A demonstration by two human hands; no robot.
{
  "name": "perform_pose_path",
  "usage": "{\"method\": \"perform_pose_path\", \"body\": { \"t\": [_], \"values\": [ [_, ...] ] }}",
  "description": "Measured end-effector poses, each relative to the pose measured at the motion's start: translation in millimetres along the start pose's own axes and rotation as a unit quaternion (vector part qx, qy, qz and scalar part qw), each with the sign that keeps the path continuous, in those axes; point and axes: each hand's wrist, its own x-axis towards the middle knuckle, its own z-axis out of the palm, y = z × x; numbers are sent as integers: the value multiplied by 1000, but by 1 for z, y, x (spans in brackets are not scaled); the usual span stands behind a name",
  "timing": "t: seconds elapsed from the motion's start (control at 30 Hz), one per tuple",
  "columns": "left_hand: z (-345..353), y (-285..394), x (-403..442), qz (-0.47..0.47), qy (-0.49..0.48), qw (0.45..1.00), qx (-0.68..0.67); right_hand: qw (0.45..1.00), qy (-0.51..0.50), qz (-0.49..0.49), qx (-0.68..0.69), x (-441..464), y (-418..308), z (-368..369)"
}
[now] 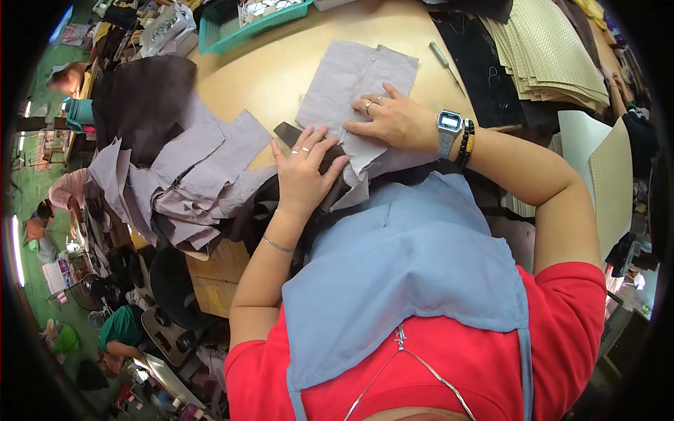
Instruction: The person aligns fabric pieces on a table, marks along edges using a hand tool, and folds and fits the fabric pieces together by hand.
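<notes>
Mauve-grey cloth: lies on the table, its near part creased and gathered over the table edge.
Right hand: palm down on this cloth, fingers spread, no clenched grip visible. The contact is best kept flat and light, so that the layers do not drag.
Left hand: released, fingers fanned over the dark strip beside the cloth. Whether the thumb also bears on the cloth cannot be told.
Hand pressure: best applied evenly by both hands, smoothing outward; one-sided pressure could skew the edges.
Near folds: bunched close to the blue apron; likely to snag or pull unless eased flat first.
Loose pieces: mauve-grey, heaped untidily to the left, partly beside dark brown cloth; the nearest corners may catch the left forearm.
Pointed tool: to the right of the cloth, apart from it; a hazard for a sweeping right arm.
Green basket: at the far side.
Quilted sheets: stacked at the far right, past a black sheet.
</notes>
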Motion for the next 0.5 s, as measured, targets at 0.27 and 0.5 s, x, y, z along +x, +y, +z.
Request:
{"method": "perform_pose_path", "body": {
  "t": [0.27, 0.5],
  "values": [
    [4, -2, -2, -17, 16, 999, -29, 999, 18, -25, 21, 1, -1, 1],
    [3, -2, 0, -19, 11, 999, -31, 999, -4, -8, 38, 2, -8, -11]
  ]
}}
